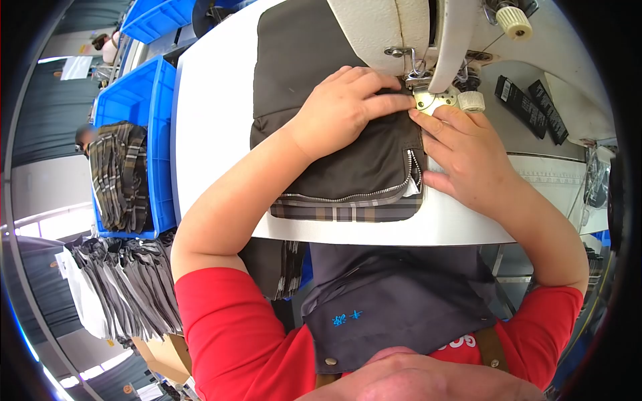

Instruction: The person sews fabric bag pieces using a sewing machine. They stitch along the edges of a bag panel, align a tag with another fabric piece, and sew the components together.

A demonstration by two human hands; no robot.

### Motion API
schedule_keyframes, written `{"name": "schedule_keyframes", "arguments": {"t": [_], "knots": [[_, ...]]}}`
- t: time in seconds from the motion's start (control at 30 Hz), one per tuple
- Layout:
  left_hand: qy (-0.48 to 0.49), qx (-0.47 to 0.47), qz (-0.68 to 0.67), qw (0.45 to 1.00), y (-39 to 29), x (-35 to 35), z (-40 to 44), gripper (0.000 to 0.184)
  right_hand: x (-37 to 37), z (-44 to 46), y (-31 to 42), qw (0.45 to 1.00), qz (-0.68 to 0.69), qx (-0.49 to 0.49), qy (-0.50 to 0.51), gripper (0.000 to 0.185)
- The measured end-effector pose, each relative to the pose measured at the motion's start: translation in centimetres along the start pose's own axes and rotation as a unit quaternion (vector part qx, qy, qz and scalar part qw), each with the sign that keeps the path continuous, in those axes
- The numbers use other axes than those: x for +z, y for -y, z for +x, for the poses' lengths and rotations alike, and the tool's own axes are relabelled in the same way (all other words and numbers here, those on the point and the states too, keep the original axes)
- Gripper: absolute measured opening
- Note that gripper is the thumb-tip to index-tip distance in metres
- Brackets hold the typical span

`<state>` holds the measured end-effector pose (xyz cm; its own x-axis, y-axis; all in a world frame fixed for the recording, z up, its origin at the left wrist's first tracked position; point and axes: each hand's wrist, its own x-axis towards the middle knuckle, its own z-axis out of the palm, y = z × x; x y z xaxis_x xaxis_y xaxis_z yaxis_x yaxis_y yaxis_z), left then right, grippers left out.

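Two contacts: bare left hand (344, 107) flat on dark-brown fabric panel (354, 167), not clamped; bare right hand (471, 157) at its right edge, can't tell if pinching. Panel's slightly rumpled, silver-toothed zipper (334, 198) above plaid fabric strip (344, 212); lies on glossy white tabletop (214, 140).

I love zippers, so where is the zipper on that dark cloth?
In the head view, the zipper runs near the bottom of the dark cloth, above the plaid strip, and curves up beside the right hand.
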<state>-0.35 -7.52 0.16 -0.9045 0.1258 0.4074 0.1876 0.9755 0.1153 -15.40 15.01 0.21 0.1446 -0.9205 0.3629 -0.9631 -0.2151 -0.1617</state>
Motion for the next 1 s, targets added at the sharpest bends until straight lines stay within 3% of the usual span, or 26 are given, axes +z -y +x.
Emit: {"name": "schedule_keyframes", "arguments": {"t": [0.03,0.37,0.47,0.77,0.8,0.83,0.9,0.93,0.97,1.0], "knots": [[0.005,0.033,0.026,0.999,-0.1,-0.1,0.1,0.038,0.0,0.0,0.0,1.000,-0.001,0.000,0.000,0.047],[-0.042,0.018,-0.027,0.999,0.6,0.8,0.1,0.041,0.0,0.2,-0.1,1.000,-0.004,0.013,0.012,0.047],[-0.035,0.033,-0.004,0.999,1.6,0.9,0.3,0.035,0.1,0.4,-0.3,1.000,-0.006,0.023,0.012,0.048],[0.001,0.008,0.038,0.999,1.3,0.0,0.6,0.031,0.1,0.4,-0.8,0.999,0.004,0.041,0.019,0.047],[0.020,-0.052,-0.045,0.997,0.7,-0.4,0.3,0.031,0.1,0.3,-0.9,1.000,0.003,0.029,0.004,0.045],[0.038,-0.111,-0.128,0.985,0.0,-1.0,0.0,0.033,0.2,0.1,-0.8,1.000,0.002,0.029,0.003,0.045],[0.063,-0.109,-0.143,0.982,-1.9,-2.6,-1.0,0.051,0.3,-0.2,-0.8,0.999,0.025,-0.001,-0.046,0.043],[0.088,-0.115,-0.139,0.980,-3.4,-3.1,-1.7,0.075,0.3,-0.4,-0.8,0.998,0.025,0.003,-0.050,0.043],[0.097,-0.131,-0.111,0.980,-5.5,-3.9,-1.8,0.088,0.3,-0.6,-0.7,0.998,0.031,0.001,-0.049,0.043],[0.086,-0.128,-0.067,0.986,-7.2,-4.0,-1.9,0.087,0.3,-0.7,-0.6,0.998,0.037,-0.001,-0.048,0.042]]}}
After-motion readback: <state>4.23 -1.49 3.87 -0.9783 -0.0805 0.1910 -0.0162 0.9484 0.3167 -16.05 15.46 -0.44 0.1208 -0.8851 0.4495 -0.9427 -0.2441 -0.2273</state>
